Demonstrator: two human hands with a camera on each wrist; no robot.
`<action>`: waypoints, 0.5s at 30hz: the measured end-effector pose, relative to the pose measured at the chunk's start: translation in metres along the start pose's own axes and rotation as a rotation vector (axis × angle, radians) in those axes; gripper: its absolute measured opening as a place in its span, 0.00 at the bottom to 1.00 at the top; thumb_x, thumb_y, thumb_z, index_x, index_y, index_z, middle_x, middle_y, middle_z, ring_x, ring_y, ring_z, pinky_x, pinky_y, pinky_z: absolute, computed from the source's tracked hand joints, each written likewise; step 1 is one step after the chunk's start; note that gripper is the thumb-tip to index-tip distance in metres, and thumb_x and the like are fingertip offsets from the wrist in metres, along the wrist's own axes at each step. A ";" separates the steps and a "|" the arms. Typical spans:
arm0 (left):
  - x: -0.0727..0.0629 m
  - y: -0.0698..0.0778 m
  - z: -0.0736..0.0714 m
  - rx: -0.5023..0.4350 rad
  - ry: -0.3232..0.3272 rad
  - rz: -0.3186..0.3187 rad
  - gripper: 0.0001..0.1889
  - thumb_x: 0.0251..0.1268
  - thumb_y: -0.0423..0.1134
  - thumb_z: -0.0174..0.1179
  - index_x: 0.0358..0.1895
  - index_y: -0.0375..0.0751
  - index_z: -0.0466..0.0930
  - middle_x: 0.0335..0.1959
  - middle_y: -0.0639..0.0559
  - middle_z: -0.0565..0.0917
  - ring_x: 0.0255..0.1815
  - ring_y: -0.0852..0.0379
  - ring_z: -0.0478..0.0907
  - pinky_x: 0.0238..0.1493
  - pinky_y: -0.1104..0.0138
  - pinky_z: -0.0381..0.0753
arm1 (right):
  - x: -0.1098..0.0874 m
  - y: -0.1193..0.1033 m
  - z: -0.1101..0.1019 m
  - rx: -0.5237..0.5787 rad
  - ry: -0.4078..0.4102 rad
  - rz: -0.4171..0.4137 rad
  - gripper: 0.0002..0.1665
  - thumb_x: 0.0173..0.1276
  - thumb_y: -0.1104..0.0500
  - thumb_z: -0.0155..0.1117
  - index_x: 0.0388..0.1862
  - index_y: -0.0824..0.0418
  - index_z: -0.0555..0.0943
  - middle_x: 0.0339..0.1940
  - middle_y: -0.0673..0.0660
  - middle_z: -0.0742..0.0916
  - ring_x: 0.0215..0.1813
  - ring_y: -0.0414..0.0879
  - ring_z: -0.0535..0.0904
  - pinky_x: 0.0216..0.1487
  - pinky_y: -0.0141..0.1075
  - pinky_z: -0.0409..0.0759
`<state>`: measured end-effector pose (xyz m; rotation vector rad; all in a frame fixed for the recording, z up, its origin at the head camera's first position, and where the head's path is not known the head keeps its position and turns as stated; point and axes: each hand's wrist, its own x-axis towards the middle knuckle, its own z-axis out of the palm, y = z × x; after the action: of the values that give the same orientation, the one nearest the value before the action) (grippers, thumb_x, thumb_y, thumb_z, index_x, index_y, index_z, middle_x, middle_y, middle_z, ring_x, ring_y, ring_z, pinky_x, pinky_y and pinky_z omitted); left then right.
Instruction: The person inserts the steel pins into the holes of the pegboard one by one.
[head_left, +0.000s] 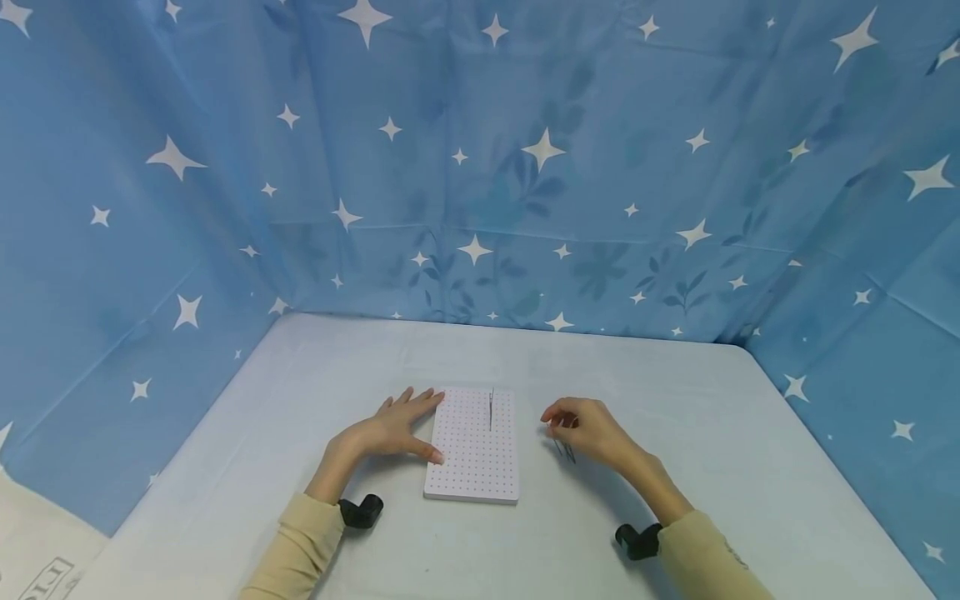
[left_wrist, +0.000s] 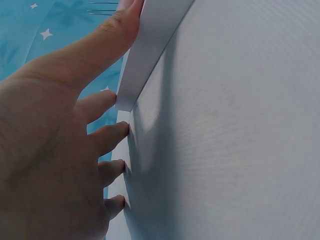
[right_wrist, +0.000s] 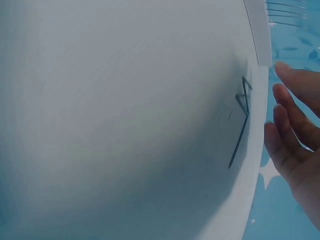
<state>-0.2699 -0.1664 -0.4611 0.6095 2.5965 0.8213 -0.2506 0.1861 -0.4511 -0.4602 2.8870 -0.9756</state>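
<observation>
A white pegboard (head_left: 468, 467) with rows of small holes lies flat on the table. Several thin metal pins (right_wrist: 286, 12) stand up from it; the head view shows them lined up in one column. My left hand (head_left: 393, 429) is spread at the board's left side, thumb on its edge and index fingertip touching its far corner. Right of the board, my right hand (head_left: 588, 429) hovers with loosely bent fingers over a few loose dark pins (right_wrist: 242, 122) lying on the table. Between those fingers I see nothing held in the right wrist view.
The white-covered table (head_left: 637, 358) extends around the board. Blue curtains (head_left: 480, 183) with white stars rise along the back and both sides. A black wrist camera (head_left: 362, 512) sits on the left wrist, another wrist camera (head_left: 637, 542) on the right.
</observation>
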 end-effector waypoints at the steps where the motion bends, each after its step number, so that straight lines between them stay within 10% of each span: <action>1: 0.000 0.000 0.000 0.001 0.000 0.000 0.58 0.51 0.57 0.78 0.83 0.46 0.55 0.84 0.41 0.53 0.85 0.32 0.39 0.82 0.37 0.35 | 0.000 0.001 0.000 -0.005 -0.002 0.004 0.07 0.66 0.65 0.72 0.42 0.58 0.88 0.33 0.48 0.84 0.36 0.43 0.76 0.36 0.31 0.79; 15: -0.001 0.001 0.000 0.000 -0.004 0.004 0.57 0.52 0.57 0.78 0.83 0.45 0.55 0.84 0.40 0.53 0.85 0.31 0.39 0.82 0.36 0.36 | -0.008 0.014 -0.005 -0.050 -0.008 -0.050 0.15 0.59 0.66 0.78 0.45 0.61 0.87 0.34 0.51 0.85 0.37 0.43 0.75 0.37 0.33 0.78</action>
<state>-0.2688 -0.1663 -0.4600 0.6158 2.5926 0.8206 -0.2469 0.2019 -0.4553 -0.5414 2.9121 -0.9069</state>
